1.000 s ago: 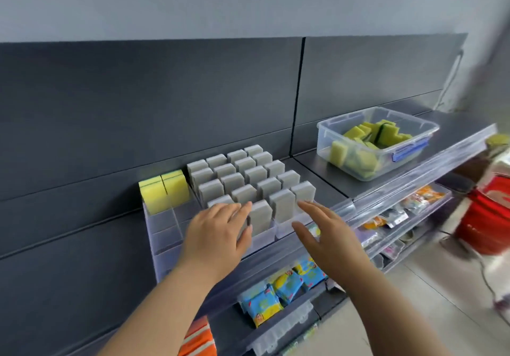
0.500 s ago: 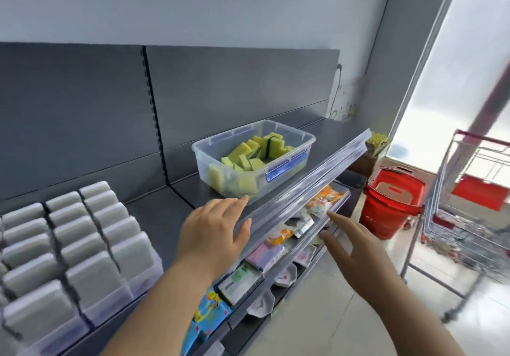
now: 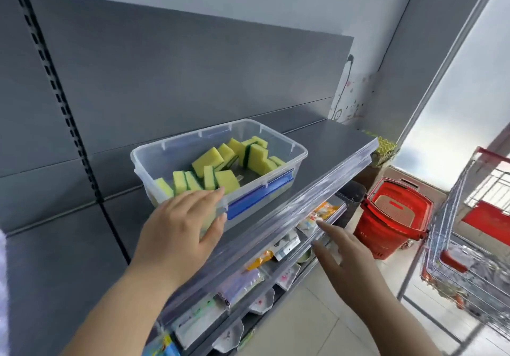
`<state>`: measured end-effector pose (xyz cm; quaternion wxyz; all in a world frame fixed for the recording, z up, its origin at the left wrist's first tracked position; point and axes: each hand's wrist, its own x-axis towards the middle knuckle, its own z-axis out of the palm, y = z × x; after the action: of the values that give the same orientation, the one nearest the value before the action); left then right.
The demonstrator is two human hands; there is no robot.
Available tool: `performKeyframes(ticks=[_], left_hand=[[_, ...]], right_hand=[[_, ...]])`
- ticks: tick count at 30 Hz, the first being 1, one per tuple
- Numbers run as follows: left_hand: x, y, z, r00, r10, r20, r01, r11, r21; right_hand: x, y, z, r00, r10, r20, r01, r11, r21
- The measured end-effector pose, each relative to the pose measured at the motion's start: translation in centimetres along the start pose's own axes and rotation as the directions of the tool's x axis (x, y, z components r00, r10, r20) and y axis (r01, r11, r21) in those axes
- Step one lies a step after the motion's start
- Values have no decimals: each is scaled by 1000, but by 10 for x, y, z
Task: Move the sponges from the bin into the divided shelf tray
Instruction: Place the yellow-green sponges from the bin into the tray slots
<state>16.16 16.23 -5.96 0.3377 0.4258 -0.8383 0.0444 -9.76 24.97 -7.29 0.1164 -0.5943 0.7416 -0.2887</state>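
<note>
While the yellow-and-green sponges (image 3: pixel 218 167) lie loose in the clear bin (image 3: pixel 276 132) on the grey shelf (image 3: pixel 317 145), the left hand (image 3: pixel 179 225), flat-fingered and empty, sits at the bin's near rim, evidently to take one, and the right hand (image 3: pixel 347 256) hovers spread and empty off the shelf edge.

The left hand (image 3: pixel 179 225) and the right hand (image 3: pixel 350 261) are bare. The left forearm (image 3: pixel 116 308) and the right forearm (image 3: pixel 408 330) are bare too, uncovered right to the view's near edge.
</note>
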Motion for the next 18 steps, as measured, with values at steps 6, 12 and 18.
performKeyframes(ticks=[6,12,18], left_hand=[[74,-40,38,995,-80,-60,81,996,20],[114,-65,68,988,-156,-9,156,979,131],[123,-85,80,941,-337,-6,327,909,257]], right_hand=[[114,-16,-12,993,-118,-7,117,993,-28],[193,-11,-6,986,-166,12,166,986,16],[314,-20,32,928,-325,183,333,943,-15]])
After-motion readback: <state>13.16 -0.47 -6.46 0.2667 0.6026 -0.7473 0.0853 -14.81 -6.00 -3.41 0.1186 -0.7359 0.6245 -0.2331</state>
